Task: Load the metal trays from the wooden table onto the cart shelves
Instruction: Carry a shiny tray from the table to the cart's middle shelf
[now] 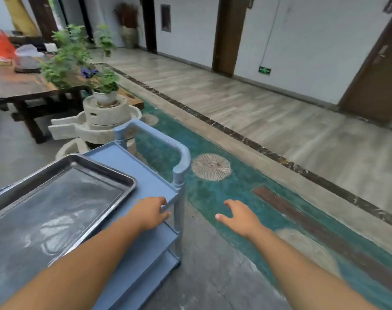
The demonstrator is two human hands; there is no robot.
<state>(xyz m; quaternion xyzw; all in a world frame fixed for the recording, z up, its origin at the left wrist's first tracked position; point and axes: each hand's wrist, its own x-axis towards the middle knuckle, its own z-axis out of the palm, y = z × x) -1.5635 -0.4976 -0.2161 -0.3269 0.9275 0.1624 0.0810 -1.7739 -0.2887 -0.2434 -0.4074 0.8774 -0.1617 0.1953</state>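
Left grip (151, 214) curls over cart (146, 175) shelf edge, likely steadying it. Right grip (239, 217) beside cart, fingers spread, empty. Metal tray (56, 198) flat on cart's top shelf; wooden table (16, 86) beyond cart.

— What stands over on the left?
— A leafy potted plant (104, 95) in a pale pot, set on top of a stone hand mill (105, 123).
— And on the floor?
— A round ribbed stone disc (211, 167) lies in a teal band (242, 198), with a dark marble strip (213, 121) beyond it.
— The far wall?
— A green exit sign (264, 70) sits low, left of a brown door (376, 83). A vase of dried branches (128, 30) stands in the corner.
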